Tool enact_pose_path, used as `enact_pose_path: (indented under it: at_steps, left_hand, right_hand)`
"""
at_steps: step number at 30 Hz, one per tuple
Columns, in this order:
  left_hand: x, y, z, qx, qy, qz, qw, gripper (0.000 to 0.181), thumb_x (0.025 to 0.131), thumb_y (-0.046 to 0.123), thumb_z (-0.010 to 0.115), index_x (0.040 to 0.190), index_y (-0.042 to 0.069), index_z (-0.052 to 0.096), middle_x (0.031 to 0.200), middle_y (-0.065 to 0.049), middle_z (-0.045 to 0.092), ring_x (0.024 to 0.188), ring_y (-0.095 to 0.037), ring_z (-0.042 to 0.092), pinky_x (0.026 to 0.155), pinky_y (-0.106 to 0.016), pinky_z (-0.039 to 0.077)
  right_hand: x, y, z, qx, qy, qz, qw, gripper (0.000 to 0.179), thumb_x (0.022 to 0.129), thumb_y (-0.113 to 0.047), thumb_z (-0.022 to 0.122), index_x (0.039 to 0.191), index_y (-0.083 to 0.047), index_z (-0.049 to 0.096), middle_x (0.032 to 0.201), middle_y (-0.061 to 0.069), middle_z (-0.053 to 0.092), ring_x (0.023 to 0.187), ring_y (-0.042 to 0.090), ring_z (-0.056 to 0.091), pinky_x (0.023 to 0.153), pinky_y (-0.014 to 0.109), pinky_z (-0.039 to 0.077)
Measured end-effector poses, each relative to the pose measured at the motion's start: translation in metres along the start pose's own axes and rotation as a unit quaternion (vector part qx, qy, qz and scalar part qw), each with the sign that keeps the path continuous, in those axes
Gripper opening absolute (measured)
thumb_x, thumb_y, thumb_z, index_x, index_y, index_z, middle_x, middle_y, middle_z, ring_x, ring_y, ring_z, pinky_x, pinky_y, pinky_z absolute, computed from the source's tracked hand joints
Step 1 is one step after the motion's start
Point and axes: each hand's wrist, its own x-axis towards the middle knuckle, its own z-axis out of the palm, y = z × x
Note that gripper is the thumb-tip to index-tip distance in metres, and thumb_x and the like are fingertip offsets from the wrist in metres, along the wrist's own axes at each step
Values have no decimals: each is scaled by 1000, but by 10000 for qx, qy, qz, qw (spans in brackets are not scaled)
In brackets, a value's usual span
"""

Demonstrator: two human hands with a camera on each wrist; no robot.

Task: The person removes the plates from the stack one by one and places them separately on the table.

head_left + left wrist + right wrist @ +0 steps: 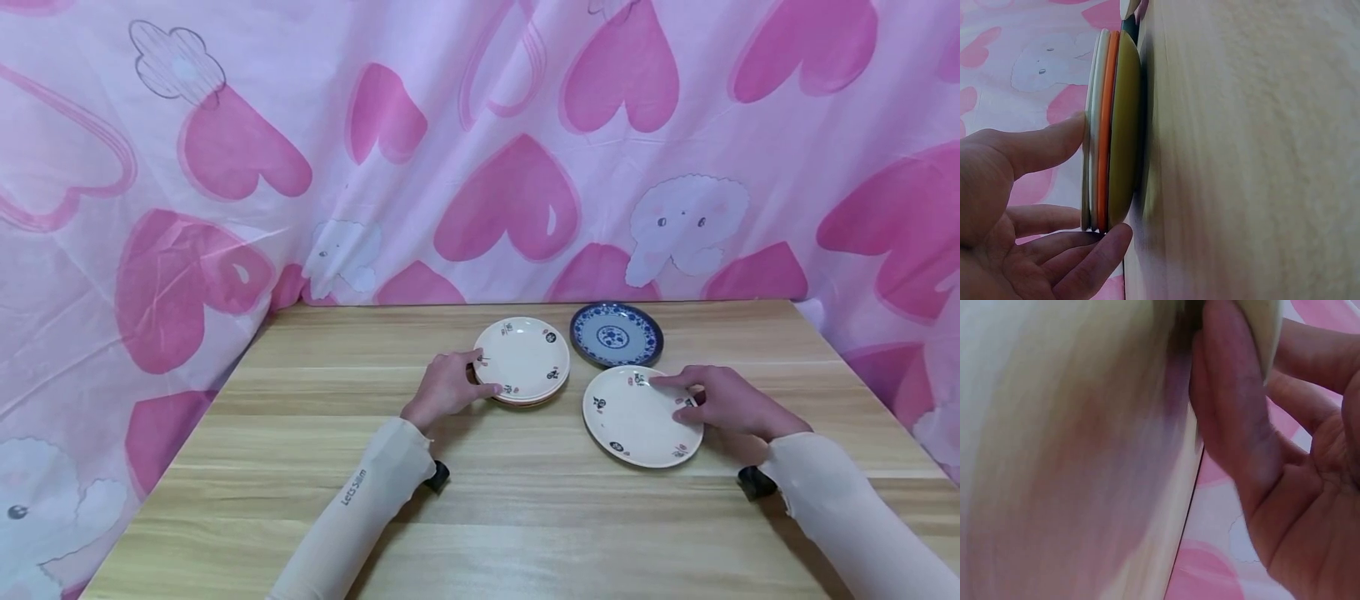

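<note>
In the head view my left hand [447,385] is at the left edge of a stack of plates, topped by a cream plate [521,358] with small dark and red motifs. The left wrist view shows white rims above an orange plate [1109,125] and a yellow-green plate [1125,131] at the bottom; thumb and fingers grip the stack's edge. My right hand [731,402] holds a similar cream plate [641,425] by its right edge, thumb and forefinger on top. Other fingers [1235,394] lie beneath that plate in the right wrist view.
A blue-and-white patterned plate [617,333] sits behind the right-hand plate, whose far rim overlaps it in the head view. The wooden table [525,533] ends at a pink heart-patterned cloth [510,200] hanging behind and at both sides.
</note>
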Motion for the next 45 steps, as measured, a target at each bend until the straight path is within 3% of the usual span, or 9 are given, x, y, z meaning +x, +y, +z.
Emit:
enact_pose_path:
  at_steps: [7, 17, 30, 37, 45]
  left_hand:
    - [0, -1, 0, -32, 17, 20, 10000, 79, 83, 44, 80, 147, 8, 50, 149, -12, 55, 139, -30, 50, 117, -44, 41]
    - [0, -1, 0, -22, 9, -17, 10000, 79, 83, 44, 80, 147, 9, 50, 149, -13, 55, 140, -31, 49, 117, -44, 41]
    - [0, -2, 1, -35, 51, 51, 10000, 79, 83, 45, 80, 147, 8, 51, 149, -12, 55, 140, -31, 50, 117, -44, 41]
    - [0, -1, 1, -21, 31, 113, 9999, 79, 83, 45, 80, 146, 7, 51, 148, -13, 56, 139, -31, 50, 117, -44, 41]
    - [-1, -2, 0, 23, 91, 186, 9998, 78, 83, 44, 80, 145, 7, 52, 146, -13, 58, 139, -32, 51, 117, -44, 41]
  right_hand:
    - [-1, -3, 2, 58, -175, 234, 9996, 63, 83, -20, 81, 141, -14, 58, 89, 4, 56, 79, 18, 47, 58, 22, 38]
    - [-2, 2, 5, 40, -248, 157, 9996, 63, 81, -25, 83, 140, -17, 61, 127, 16, 66, 85, 18, 47, 60, 22, 37]
    - [-2, -3, 2, -31, -396, 245, 9989, 64, 82, -25, 82, 141, -16, 59, 115, 11, 67, 87, 19, 47, 63, 22, 37]
    - [-2, -5, 2, 39, -443, 368, 9983, 65, 82, -24, 83, 142, -16, 58, 134, 22, 61, 92, 21, 48, 65, 23, 38]
    - [-2, -7, 3, 9, -387, 385, 9985, 64, 82, -23, 83, 141, -16, 59, 134, 22, 61, 95, 22, 49, 68, 23, 38]
